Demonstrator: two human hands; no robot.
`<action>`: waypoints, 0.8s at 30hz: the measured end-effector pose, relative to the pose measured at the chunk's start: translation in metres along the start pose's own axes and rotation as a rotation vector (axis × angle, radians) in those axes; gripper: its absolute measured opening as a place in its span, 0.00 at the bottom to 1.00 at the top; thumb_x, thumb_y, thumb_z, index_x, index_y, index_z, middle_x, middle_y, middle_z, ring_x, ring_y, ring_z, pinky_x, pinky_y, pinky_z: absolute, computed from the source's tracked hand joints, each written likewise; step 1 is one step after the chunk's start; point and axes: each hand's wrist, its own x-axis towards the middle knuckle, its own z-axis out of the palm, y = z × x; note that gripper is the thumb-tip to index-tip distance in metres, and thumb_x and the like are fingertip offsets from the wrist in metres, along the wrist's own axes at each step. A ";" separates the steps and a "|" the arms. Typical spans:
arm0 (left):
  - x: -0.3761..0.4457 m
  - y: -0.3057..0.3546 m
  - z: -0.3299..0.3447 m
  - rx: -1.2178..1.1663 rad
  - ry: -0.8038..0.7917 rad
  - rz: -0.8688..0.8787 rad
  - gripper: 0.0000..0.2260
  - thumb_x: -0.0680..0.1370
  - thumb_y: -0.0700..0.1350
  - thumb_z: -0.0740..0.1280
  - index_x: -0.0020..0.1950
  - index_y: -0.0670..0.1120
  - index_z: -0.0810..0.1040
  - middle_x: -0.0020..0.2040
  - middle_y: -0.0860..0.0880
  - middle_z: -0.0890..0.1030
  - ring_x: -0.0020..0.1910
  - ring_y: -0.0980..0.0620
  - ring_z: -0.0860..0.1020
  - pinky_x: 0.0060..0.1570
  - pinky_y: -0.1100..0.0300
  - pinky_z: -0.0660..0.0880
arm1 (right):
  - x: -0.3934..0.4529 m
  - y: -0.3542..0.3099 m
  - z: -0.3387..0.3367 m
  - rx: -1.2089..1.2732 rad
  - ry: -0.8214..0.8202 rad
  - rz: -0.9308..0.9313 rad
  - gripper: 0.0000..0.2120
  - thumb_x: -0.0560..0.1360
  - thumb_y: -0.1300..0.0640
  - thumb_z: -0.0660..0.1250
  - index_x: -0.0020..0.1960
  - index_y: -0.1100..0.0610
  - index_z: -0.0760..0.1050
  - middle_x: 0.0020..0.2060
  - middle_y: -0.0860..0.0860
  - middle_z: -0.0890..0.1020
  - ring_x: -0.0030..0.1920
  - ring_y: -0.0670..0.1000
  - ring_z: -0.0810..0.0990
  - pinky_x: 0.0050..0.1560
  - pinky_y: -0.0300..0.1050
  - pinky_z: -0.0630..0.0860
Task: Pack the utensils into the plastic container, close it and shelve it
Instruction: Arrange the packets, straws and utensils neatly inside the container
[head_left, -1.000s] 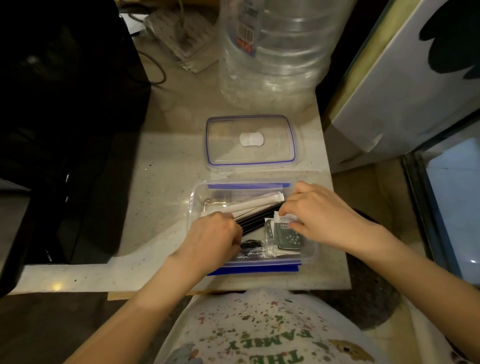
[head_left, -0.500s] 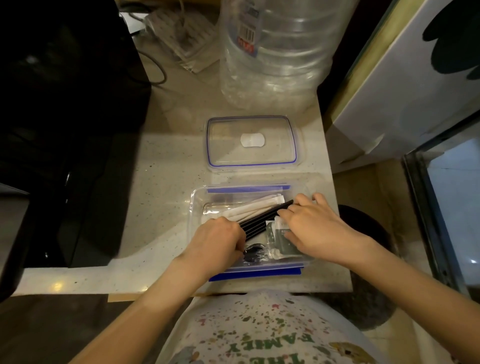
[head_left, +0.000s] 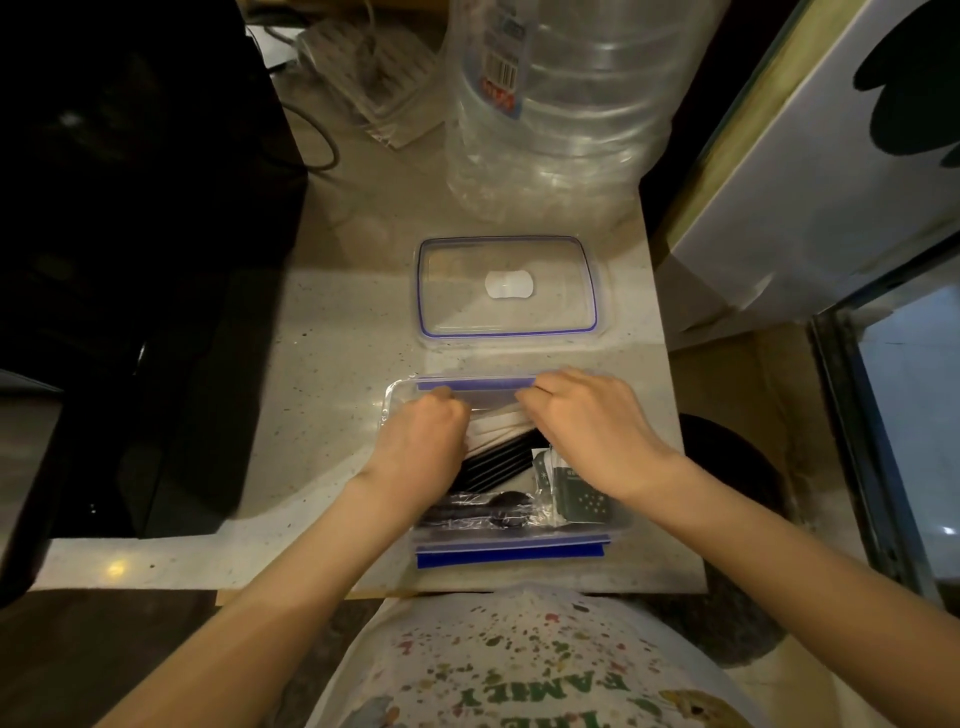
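Note:
A clear plastic container (head_left: 511, 543) with blue clasps stands open on the counter in front of me. Inside lie white paper-wrapped utensils (head_left: 496, 422), black sticks (head_left: 496, 462), a black spoon in clear wrap (head_left: 488, 512) and small dark sachets (head_left: 576, 499). My left hand (head_left: 418, 447) and my right hand (head_left: 587, 426) are both down in the container's far half, fingers curled over the white wrapped utensils. Their fingertips are hidden. The container's lid (head_left: 506, 288) lies flat on the counter just beyond it.
A big clear water bottle (head_left: 561, 98) stands behind the lid. A black appliance (head_left: 130, 260) fills the left side. A white box (head_left: 810, 171) leans at the right. A cable and a power strip (head_left: 363, 67) lie at the back. The counter edge (head_left: 363, 582) runs close to my body.
Both hands have moved from the container's near half to its far half, onto the white wrapped utensils. The spoon and sachets are now uncovered.

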 end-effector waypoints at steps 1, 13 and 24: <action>0.000 0.000 0.000 0.032 -0.005 0.008 0.06 0.76 0.39 0.63 0.51 0.43 0.77 0.53 0.45 0.78 0.49 0.46 0.78 0.49 0.57 0.71 | 0.004 -0.001 0.003 0.016 -0.015 -0.021 0.09 0.74 0.62 0.64 0.53 0.55 0.76 0.47 0.49 0.81 0.46 0.50 0.78 0.43 0.45 0.77; 0.000 0.002 0.008 0.189 -0.064 0.044 0.08 0.75 0.40 0.65 0.53 0.42 0.74 0.54 0.44 0.74 0.49 0.44 0.79 0.36 0.56 0.67 | 0.013 0.002 0.018 -0.034 -0.054 -0.202 0.12 0.75 0.63 0.64 0.58 0.59 0.72 0.49 0.53 0.76 0.41 0.53 0.79 0.34 0.50 0.77; 0.010 0.002 0.013 0.263 0.035 0.037 0.05 0.73 0.41 0.61 0.46 0.44 0.75 0.45 0.44 0.83 0.43 0.44 0.81 0.35 0.57 0.65 | 0.015 0.005 0.018 -0.020 -0.082 -0.188 0.12 0.77 0.55 0.58 0.56 0.58 0.74 0.47 0.53 0.81 0.43 0.54 0.80 0.39 0.49 0.76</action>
